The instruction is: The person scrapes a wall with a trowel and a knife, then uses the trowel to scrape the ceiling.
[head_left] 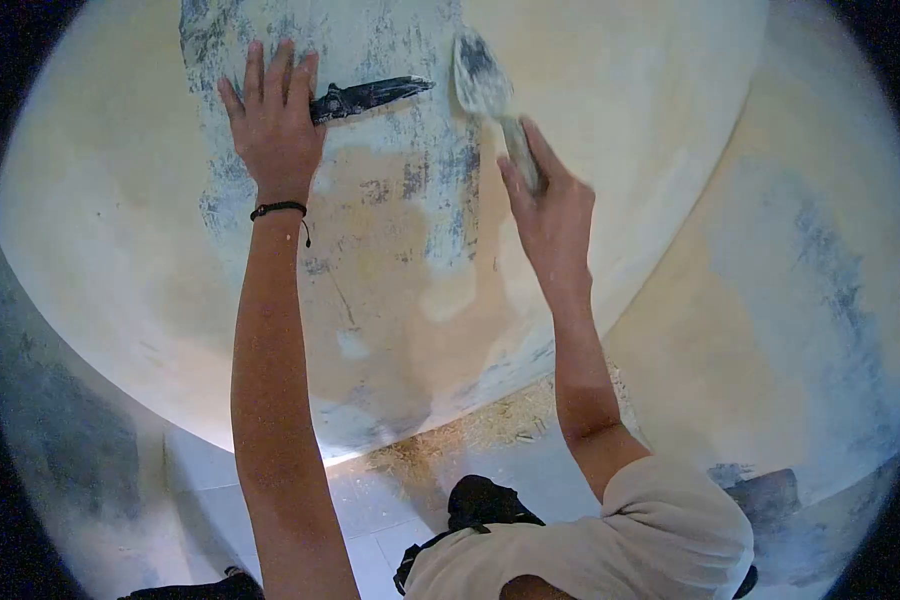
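Observation:
My left hand [275, 130] is pressed palm down on a large curved cream panel [620, 120], fingers spread. From under its thumb side sticks out a dark knife [375, 97] with whitish smears, its tip pointing right. The thumb and the knife's handle end are hidden beneath the hand. My right hand [553, 215] is wrapped around the pale handle of a putty knife [483, 80]. Its smeared blade lies over the right edge of a rough blue-grey patch [390, 40] on the panel. A black cord bracelet [278, 210] circles my left wrist.
Below the panel's lower edge, wood-coloured shavings [440, 437] are scattered on pale floor tiles [370, 500]. Another cream and blue-grey surface [770, 300] stands at the right. A dark rectangular patch [767, 497] shows at lower right.

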{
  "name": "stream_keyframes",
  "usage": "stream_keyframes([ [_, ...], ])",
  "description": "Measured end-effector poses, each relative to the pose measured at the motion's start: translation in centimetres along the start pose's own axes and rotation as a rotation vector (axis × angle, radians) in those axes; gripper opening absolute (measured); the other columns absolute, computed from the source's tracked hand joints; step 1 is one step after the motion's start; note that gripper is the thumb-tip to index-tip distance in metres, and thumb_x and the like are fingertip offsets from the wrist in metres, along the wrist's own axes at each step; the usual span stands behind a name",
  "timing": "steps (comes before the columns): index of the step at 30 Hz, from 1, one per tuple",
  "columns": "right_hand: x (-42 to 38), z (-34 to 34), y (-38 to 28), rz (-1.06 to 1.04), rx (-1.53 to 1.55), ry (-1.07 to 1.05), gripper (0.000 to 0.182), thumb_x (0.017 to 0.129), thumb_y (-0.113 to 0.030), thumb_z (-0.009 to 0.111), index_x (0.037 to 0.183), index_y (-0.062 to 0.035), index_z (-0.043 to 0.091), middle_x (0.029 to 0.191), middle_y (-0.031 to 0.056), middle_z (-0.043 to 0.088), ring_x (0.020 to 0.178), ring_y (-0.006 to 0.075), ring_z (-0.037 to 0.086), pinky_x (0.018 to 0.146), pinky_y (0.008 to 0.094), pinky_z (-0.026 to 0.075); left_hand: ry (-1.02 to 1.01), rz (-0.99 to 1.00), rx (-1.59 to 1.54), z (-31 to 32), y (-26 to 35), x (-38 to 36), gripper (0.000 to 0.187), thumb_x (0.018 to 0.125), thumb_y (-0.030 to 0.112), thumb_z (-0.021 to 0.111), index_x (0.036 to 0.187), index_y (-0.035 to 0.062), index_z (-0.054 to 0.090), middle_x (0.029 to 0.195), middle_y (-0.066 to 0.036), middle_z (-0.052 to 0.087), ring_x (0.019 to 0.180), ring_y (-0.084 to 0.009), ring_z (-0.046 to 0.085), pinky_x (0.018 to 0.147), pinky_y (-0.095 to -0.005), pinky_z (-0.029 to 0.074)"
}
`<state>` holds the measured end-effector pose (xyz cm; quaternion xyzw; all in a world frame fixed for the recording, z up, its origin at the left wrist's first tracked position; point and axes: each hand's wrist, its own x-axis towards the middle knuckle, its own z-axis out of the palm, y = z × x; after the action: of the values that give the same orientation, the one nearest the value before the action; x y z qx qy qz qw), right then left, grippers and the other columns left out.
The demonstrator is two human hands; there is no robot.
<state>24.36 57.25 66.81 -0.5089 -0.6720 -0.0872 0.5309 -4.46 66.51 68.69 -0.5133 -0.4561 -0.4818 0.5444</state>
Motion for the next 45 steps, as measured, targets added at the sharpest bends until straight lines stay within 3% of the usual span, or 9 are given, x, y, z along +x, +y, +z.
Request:
stream_keyframes([
  [1, 1.4, -0.4, -0.8, -0.015, -0.013, 0.011, 0.050, 0.090, -0.027, 0.072, 0.135, -0.0076, 0.061, 0.082, 0.0238, 0.070, 0.064, 0.0253, 0.067, 0.066, 0.0356, 0.053, 0.002, 0.001, 0.008, 0.1, 0.0, 0.1, 0.045, 0.087, 0.022, 0.065, 0.131, 0.0238, 0.061, 0.148, 0.000, 0.051, 0.144, -0.0289, 0.038, 0.117, -0.0624, 0.022],
  [7, 8.9, -2.4, -4.3, -0.256, -0.045, 0.162, 0.049, 0.090, -0.031, 0.070, 0.132, -0.0073, 0.063, 0.096, 0.0242, 0.071, 0.085, 0.0378, 0.071, 0.078, 0.0415, 0.055, -0.020, 0.017, 0.032, -0.1, -0.2, 0.3, 0.052, 0.082, 0.023, 0.070, 0.133, 0.0234, 0.060, 0.150, 0.000, 0.049, 0.146, -0.0290, 0.035, 0.118, -0.0624, 0.021],
  [10, 10.1, -2.6, -4.2, -0.328, -0.076, 0.221, 0.046, 0.092, -0.032, 0.066, 0.130, -0.0062, 0.062, 0.090, 0.0241, 0.071, 0.081, 0.0412, 0.069, 0.078, 0.0468, 0.057, -0.115, 0.013, 0.050, -0.6, -0.2, 0.1, 0.061, 0.075, 0.023, 0.075, 0.134, 0.0230, 0.059, 0.151, -0.001, 0.048, 0.146, -0.0294, 0.033, 0.118, -0.0631, 0.020],
  [13, 7.4, -2.3, -2.6, -0.257, -0.061, 0.129, 0.046, 0.092, -0.032, 0.066, 0.131, -0.0074, 0.062, 0.089, 0.0243, 0.071, 0.078, 0.0420, 0.068, 0.074, 0.0477, 0.056, -0.093, 0.025, 0.040, -0.6, -0.3, 0.2, 0.066, 0.071, 0.022, 0.078, 0.134, 0.0220, 0.059, 0.150, -0.002, 0.048, 0.146, -0.0303, 0.033, 0.118, -0.0638, 0.019],
  [17, 1.9, -2.6, -0.8, -0.050, -0.086, -0.058, 0.049, 0.094, -0.032, 0.065, 0.137, -0.0093, 0.057, 0.080, 0.0245, 0.069, 0.070, 0.0420, 0.067, 0.067, 0.0475, 0.054, -0.072, 0.024, 0.010, -0.5, -0.4, 0.2, 0.060, 0.075, 0.018, 0.074, 0.133, 0.0205, 0.060, 0.149, -0.003, 0.048, 0.147, -0.0307, 0.033, 0.119, -0.0641, 0.018],
  [26, -2.6, -2.1, 1.5, 0.027, -0.158, -0.153, 0.049, 0.095, -0.031, 0.065, 0.139, -0.0101, 0.056, 0.069, 0.0217, 0.065, 0.063, 0.0361, 0.066, 0.062, 0.0450, 0.052, -0.013, -0.015, -0.031, -0.9, 0.4, 0.3, 0.041, 0.083, 0.010, 0.067, 0.123, 0.0194, 0.066, 0.146, -0.001, 0.052, 0.145, -0.0275, 0.037, 0.119, -0.0626, 0.021],
  [38, 15.3, -3.2, -6.5, -0.457, -0.300, 0.289, 0.046, 0.092, -0.030, 0.066, 0.130, -0.0051, 0.061, 0.098, 0.0245, 0.070, 0.087, 0.0420, 0.068, 0.078, 0.0448, 0.056, -0.005, -0.003, -0.084, -0.7, 0.1, 0.4, 0.047, 0.078, 0.012, 0.074, 0.123, 0.0202, 0.064, 0.146, -0.001, 0.052, 0.144, -0.0292, 0.036, 0.116, -0.0657, 0.023],
  [41, 15.0, -5.5, -9.6, -0.433, -0.101, 0.210, 0.046, 0.095, -0.034, 0.059, 0.125, 0.0006, 0.062, 0.105, 0.0300, 0.067, 0.099, 0.0482, 0.064, 0.087, 0.0495, 0.054, 0.000, 0.006, -0.090, -0.8, 0.0, 0.3, 0.045, 0.080, 0.012, 0.072, 0.123, 0.0207, 0.064, 0.145, -0.001, 0.052, 0.144, -0.0287, 0.037, 0.116, -0.0657, 0.024],
  [45, 12.9, -1.7, -6.0, -0.313, -0.177, 0.182, 0.044, 0.094, -0.033, 0.061, 0.126, -0.0036, 0.061, 0.093, 0.0259, 0.069, 0.087, 0.0451, 0.067, 0.077, 0.0507, 0.055, -0.004, 0.007, -0.077, -1.0, 0.1, 0.4, 0.046, 0.080, 0.011, 0.072, 0.123, 0.0213, 0.064, 0.144, -0.001, 0.053, 0.143, -0.0284, 0.038, 0.116, -0.0654, 0.025],
])
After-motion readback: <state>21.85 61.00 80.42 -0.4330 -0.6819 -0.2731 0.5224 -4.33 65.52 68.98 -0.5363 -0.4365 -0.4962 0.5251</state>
